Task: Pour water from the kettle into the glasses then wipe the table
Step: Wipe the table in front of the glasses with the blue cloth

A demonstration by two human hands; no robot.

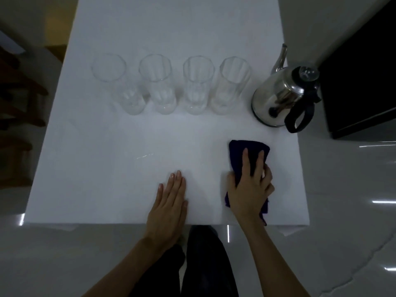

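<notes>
One dark cloth (248, 155), folded, lying flat on the near right of the white surface (171, 28). Soft and limp, light, sure to bunch if pushed from one corner; best held as now, palm on top, weight spread across the fold. Right hand (249, 187) on it, two fingers (245, 159) stretched forward over the fabric, thumb and outer fingers curled round its edges, so a grip pinching the cloth while pressing it down. Left hand (169, 202) flat on the surface just beside, fingers straight and together, holding nothing, bracing.

Streak of wet (143, 156) glinting left of the cloth, well clear of both hands: probably the next patch to cover.

Further out, four tall clear glasses (171, 82) in a row across the middle of the surface, upright, close together but seemingly not touching. Water level hard to read through the glass. Thin, fragile and top-heavy looking; a careless sweep could tip one, so strokes best kept near of the row.

Steel kettle (282, 95) at the right end of the row, spout pointing far, black handle (300, 116) near, sitting close to the right edge. Heavy if full, slick sides; handle the only sensible hold. Pouring seems finished, wiping under way.
</notes>
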